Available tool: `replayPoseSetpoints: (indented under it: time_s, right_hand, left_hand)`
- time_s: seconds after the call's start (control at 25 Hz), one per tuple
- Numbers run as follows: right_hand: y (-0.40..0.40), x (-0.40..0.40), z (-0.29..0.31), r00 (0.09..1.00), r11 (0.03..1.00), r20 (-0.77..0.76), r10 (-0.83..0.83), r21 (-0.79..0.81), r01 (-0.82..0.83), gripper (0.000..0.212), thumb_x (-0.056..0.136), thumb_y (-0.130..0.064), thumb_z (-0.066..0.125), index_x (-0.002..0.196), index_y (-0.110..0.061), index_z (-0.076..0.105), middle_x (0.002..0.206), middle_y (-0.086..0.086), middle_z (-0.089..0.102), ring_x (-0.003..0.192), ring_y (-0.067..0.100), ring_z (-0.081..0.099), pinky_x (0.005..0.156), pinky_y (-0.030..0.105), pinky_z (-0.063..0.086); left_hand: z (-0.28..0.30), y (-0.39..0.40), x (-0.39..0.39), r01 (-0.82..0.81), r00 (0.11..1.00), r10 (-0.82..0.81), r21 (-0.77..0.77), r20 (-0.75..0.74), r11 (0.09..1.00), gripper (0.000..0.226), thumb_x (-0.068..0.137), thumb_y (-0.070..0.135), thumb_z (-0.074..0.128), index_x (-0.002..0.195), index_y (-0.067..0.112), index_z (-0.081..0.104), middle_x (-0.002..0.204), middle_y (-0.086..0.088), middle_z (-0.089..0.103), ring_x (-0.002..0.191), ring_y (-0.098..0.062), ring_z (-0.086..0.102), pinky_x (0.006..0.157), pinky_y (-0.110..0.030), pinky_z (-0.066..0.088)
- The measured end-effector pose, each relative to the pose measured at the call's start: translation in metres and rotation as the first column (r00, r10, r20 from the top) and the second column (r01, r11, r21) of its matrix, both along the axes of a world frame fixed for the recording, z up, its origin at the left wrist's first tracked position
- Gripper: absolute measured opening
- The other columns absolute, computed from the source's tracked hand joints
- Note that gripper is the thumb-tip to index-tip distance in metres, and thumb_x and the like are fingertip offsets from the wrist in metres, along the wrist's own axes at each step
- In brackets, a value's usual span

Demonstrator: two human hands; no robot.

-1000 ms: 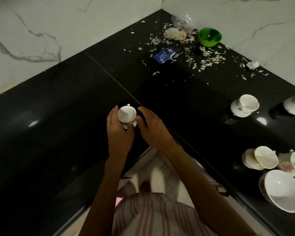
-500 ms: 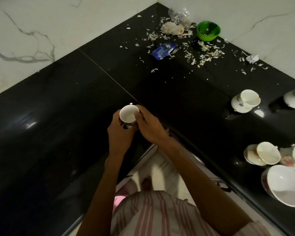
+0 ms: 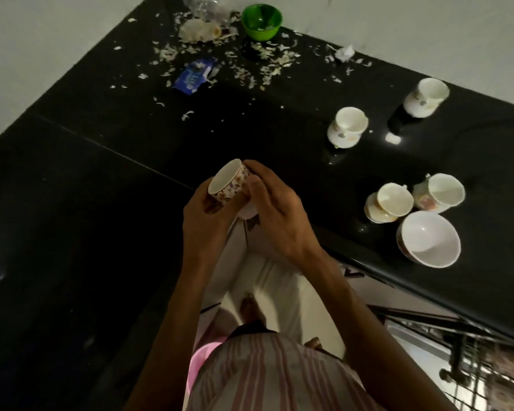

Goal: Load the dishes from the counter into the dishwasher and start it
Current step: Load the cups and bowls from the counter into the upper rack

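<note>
A small white cup with a flower pattern (image 3: pixel 231 184) is lifted off the black counter (image 3: pixel 101 179) and tilted, its mouth facing left. My left hand (image 3: pixel 204 223) grips it from below and my right hand (image 3: pixel 275 216) curls round its far side. Something white shows under the cup between my hands; what it is I cannot tell. To the right stand more dishes: a cup on a saucer (image 3: pixel 347 126), another cup on a saucer (image 3: pixel 426 97), a cup on a saucer (image 3: pixel 390 201), a flowered cup (image 3: pixel 439 194) and a white bowl (image 3: pixel 429 238).
Peelings and scraps litter the far corner around a green bowl (image 3: pixel 261 22), a blue wrapper (image 3: pixel 195 75) and a crumpled clear bag (image 3: pixel 202 4). A dark wire rack (image 3: pixel 469 351) shows at the lower right below the counter edge. A pink tub (image 3: pixel 202 360) sits by my feet.
Both hands have raised the cup off the counter and tipped it on its side. The view has swung to the right, bringing the dishes closer to the middle.
</note>
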State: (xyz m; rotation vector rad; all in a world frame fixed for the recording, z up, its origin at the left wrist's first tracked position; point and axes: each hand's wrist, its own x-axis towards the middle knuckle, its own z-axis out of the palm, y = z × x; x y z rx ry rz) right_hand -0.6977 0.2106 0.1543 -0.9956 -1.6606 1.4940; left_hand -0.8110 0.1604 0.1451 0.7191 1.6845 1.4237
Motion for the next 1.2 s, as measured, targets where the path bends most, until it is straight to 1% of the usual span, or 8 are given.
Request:
replayPoseSetpoints:
  time_s: [0.12,0.32,0.52,0.68,0.8,0.88,1.04,1.2]
  right_hand:
    - [-0.006,0.036,0.006,0.995,0.996,-0.034,-0.094,-0.012,0.093,0.042,0.103,-0.03,0.038,0.14,-0.011,0.048,0.131,0.002,0.058,0.116,0.007,0.059,0.092,0.024,0.052]
    - [-0.027,0.098,0.014,0.971,0.976,-0.097,-0.217,-0.043,0.214,0.037,0.103,-0.023,0.045,0.138,-0.011,0.05,0.128,0.004,0.059,0.111,0.006,0.062,0.08,0.02,0.053]
    - [-0.051,0.158,0.01,0.934,0.935,-0.074,-0.35,0.024,0.353,0.044,0.098,-0.026,0.054,0.14,-0.014,0.048,0.132,0.0,0.058,0.122,0.016,0.057,0.097,0.042,0.052]
    - [-0.078,0.205,0.012,0.897,0.894,-0.026,-0.441,0.074,0.441,0.054,0.091,-0.021,0.068,0.14,-0.021,0.046,0.138,-0.008,0.053,0.127,0.011,0.052,0.101,0.034,0.05]
    - [-0.102,0.241,0.012,0.854,0.846,0.042,-0.518,0.171,0.505,0.067,0.083,-0.019,0.076,0.141,-0.02,0.043,0.14,-0.007,0.049,0.128,0.006,0.049,0.101,0.017,0.044]
    - [-0.117,0.261,0.011,0.816,0.809,0.081,-0.572,0.224,0.544,0.069,0.081,-0.017,0.078,0.142,-0.014,0.044,0.14,-0.002,0.05,0.128,0.008,0.048,0.1,0.014,0.043]
    - [-0.147,0.302,0.009,0.735,0.723,0.101,-0.671,0.312,0.617,0.067,0.079,-0.016,0.079,0.138,-0.007,0.048,0.14,0.003,0.052,0.126,0.012,0.051,0.101,0.024,0.046]
    - [-0.172,0.328,0.004,0.66,0.652,0.095,-0.745,0.311,0.692,0.068,0.078,-0.013,0.081,0.138,-0.008,0.049,0.141,0.003,0.052,0.129,0.012,0.049,0.103,0.03,0.045]
  left_hand:
    - [0.007,0.005,0.032,0.085,0.993,-0.086,0.014,0.079,0.996,0.051,0.076,0.037,0.07,0.122,0.016,0.064,0.108,0.0,0.072,0.099,-0.011,0.07,0.075,-0.019,0.054]
    - [0.013,0.006,0.092,0.17,0.976,-0.172,0.024,0.135,0.985,0.055,0.077,0.037,0.069,0.126,0.013,0.062,0.112,-0.002,0.071,0.102,-0.014,0.069,0.075,-0.022,0.055]
    - [0.021,0.002,0.152,0.261,0.935,-0.259,0.023,0.243,0.965,0.057,0.077,0.038,0.066,0.127,0.012,0.061,0.115,-0.005,0.071,0.103,-0.016,0.069,0.073,-0.023,0.056]
    - [0.024,-0.006,0.199,0.34,0.881,-0.312,-0.019,0.357,0.94,0.055,0.08,0.037,0.067,0.126,0.008,0.062,0.108,-0.015,0.07,0.096,-0.018,0.071,0.063,-0.019,0.054]
    - [0.021,-0.018,0.238,0.443,0.829,-0.402,-0.016,0.388,0.897,0.059,0.08,0.042,0.068,0.13,0.011,0.059,0.117,-0.015,0.068,0.107,-0.023,0.068,0.078,-0.028,0.057]
    - [0.021,-0.027,0.26,0.48,0.778,-0.428,0.003,0.46,0.877,0.06,0.078,0.042,0.066,0.129,0.011,0.058,0.12,-0.011,0.069,0.11,-0.023,0.067,0.088,-0.034,0.056]
    - [0.017,-0.052,0.305,0.591,0.649,-0.503,0.037,0.572,0.806,0.06,0.085,0.041,0.061,0.136,0.01,0.053,0.128,-0.014,0.064,0.119,-0.027,0.061,0.104,-0.046,0.046]
    - [0.015,-0.069,0.334,0.68,0.595,-0.55,-0.003,0.586,0.733,0.059,0.086,0.045,0.06,0.134,0.012,0.055,0.129,-0.013,0.063,0.121,-0.027,0.059,0.11,-0.051,0.039]
